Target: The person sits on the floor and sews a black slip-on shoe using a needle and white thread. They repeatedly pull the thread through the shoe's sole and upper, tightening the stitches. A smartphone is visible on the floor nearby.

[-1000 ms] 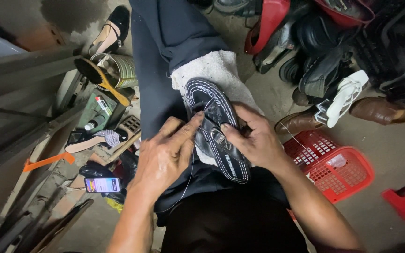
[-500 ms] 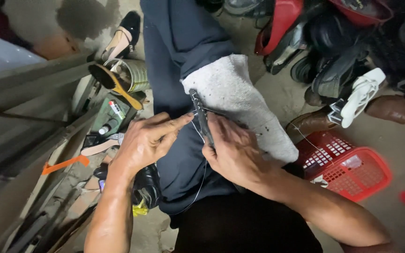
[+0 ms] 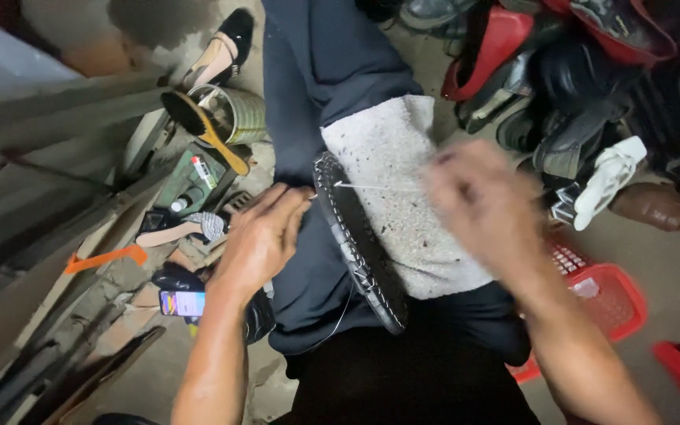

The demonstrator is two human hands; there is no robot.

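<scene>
Our right hand [image 3: 478,197] has pulled away from the shoe sole [image 3: 356,236], drawing thread [image 3: 375,186] taut
Left hand [image 3: 265,236] pinches the sole's edge on our lap; right looks closed on the thread, blurred; stitching seems partway round

Shoe sole [image 3: 360,244]: black, ribbed tread with pale stitch marks along the rim.
Thread [image 3: 375,186]: white.
Cloth [image 3: 403,197] on the knee: light grey, dotted with dark specks.
Trousers [image 3: 316,71]: dark navy.
Basket [image 3: 604,295]: bright red lattice.
Brush [image 3: 198,126]: yellow-tan handle, black bristles.
Tin can [image 3: 242,114]: dull metal with a greenish tint.
Strap [image 3: 104,258] on the floor: orange.
Phone [image 3: 182,303]: screen lit blue and pink.
Sandal [image 3: 604,181]: white.
</scene>
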